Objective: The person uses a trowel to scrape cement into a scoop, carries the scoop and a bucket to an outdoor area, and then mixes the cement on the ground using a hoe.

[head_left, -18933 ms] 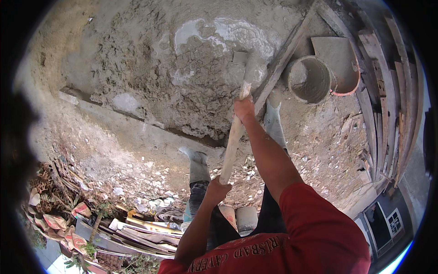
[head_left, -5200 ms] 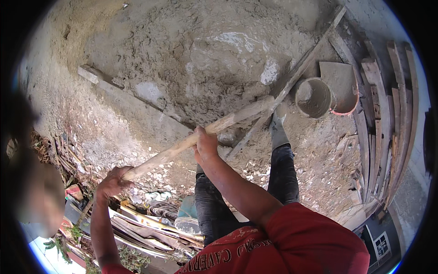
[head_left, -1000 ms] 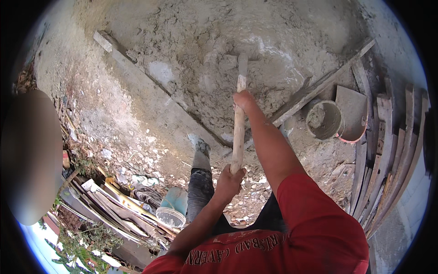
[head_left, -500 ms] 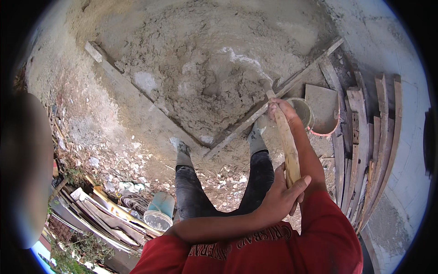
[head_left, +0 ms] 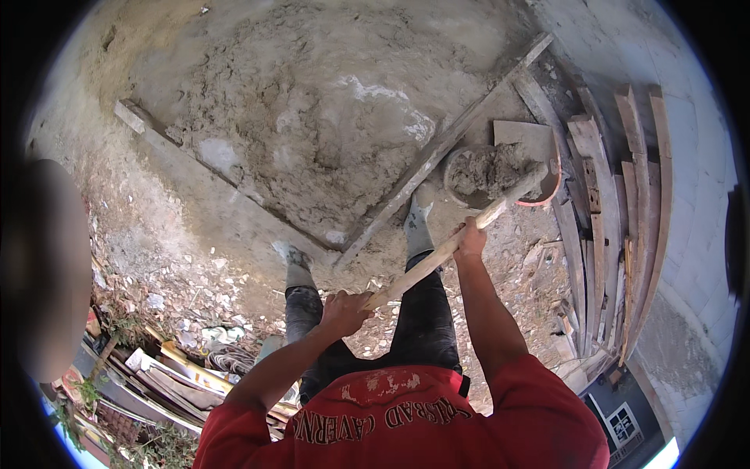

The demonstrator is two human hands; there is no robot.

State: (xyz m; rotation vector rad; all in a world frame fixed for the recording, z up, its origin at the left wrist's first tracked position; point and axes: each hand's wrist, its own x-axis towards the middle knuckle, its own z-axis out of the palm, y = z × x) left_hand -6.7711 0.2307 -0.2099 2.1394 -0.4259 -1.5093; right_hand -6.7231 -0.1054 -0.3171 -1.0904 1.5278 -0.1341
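A long wooden handle (head_left: 426, 266) slants across in front of me from lower left to upper right. My left hand (head_left: 345, 314) is closed round its near end, and my right hand (head_left: 470, 239) grips it farther up. The far end of the tool is over a round bucket (head_left: 451, 194). Grey wet mortar (head_left: 492, 168) lies heaped there and hides the tool's blade, so I cannot tell its kind. Beyond the bucket's right side stands a second container with an orange rim (head_left: 541, 202), partly covered by the handle.
Two wooden boards (head_left: 223, 184) meet in a V before my boots (head_left: 418, 227), with a wide bed of mortar (head_left: 289, 125) inside them. Long planks (head_left: 598, 227) are stacked at right. Rubble (head_left: 195, 289) covers the near ground; scrap wood (head_left: 176, 375) lies lower left.
The tool's far end has swung right, from the mortar bed to above the bucket, where a heap of mortar now shows. My left hand has moved left and my right hand closer.
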